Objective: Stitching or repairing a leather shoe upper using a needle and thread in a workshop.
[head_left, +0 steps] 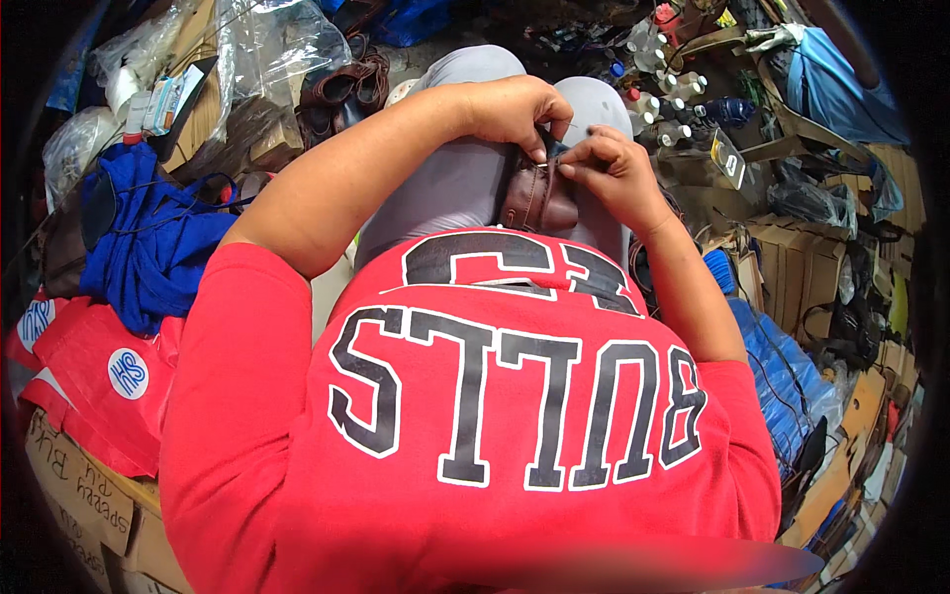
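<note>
A brown leather shoe point(539, 195) with a dark inner lining and stitched seams is held between my knees. From the upper left, my left hand point(520, 109) reaches over and closes its thumb and fingers on the upper edge of the shoe. A short pale strip shows by that thumb tip. My right hand point(614, 173) is pinched closed at the right side of the shoe's opening, its fingertips against or very near the leather. What lies in that pinch is too small to make out. A thin dark line, perhaps a needle or thread, shows between the hands.
Several small bottles point(673, 104) stand beyond my right knee. Blue cloth point(158, 233) and a red bag point(119, 381) lie at left, above a cardboard box point(84, 495). More brown shoes point(341, 89) sit beyond my left arm. Cardboard point(797, 267) and blue plastic point(777, 371) crowd the right.
</note>
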{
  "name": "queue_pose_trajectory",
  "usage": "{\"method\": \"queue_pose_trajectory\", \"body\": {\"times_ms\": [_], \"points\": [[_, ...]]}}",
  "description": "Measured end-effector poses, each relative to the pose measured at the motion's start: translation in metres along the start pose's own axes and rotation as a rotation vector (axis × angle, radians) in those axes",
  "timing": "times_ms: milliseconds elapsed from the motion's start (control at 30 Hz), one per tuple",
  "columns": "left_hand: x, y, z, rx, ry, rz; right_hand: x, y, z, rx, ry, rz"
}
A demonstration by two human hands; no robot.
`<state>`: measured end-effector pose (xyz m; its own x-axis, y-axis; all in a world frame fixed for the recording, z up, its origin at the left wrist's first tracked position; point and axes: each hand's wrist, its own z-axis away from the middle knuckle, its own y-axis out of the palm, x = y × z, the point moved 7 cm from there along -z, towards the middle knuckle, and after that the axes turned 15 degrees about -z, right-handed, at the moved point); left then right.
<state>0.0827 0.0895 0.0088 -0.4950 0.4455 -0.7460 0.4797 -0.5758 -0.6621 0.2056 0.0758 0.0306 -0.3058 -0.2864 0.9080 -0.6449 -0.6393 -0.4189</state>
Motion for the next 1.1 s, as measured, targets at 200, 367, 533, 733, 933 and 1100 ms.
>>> {"method": "queue_pose_trajectory", "body": {"times_ms": [200,367,533,733,933,1100], "points": [[-0.016,-0.021,0.02,-0.2,-0.126,-0.139,0.028,-0.002,0.016,-0.121,-0.254,0.196],[-0.024,-0.023,0.07,-0.491,-0.148,-0.202,0.016,0.007,0.039,-0.179,-0.247,0.2],[-0.039,-0.018,0.092,-0.692,-0.173,-0.237,0.017,-0.004,0.03,-0.131,-0.328,0.341],[-0.048,-0.02,0.088,-0.683,-0.157,-0.46,-0.005,-0.013,0.001,0.15,-0.012,-0.031],[-0.045,-0.015,0.085,-0.625,-0.234,-0.306,-0.002,-0.013,-0.012,0.207,-0.052,0.018],[-0.046,-0.015,0.082,-0.606,-0.238,-0.319,-0.005,-0.012,-0.012,0.204,-0.044,-0.009]]}}
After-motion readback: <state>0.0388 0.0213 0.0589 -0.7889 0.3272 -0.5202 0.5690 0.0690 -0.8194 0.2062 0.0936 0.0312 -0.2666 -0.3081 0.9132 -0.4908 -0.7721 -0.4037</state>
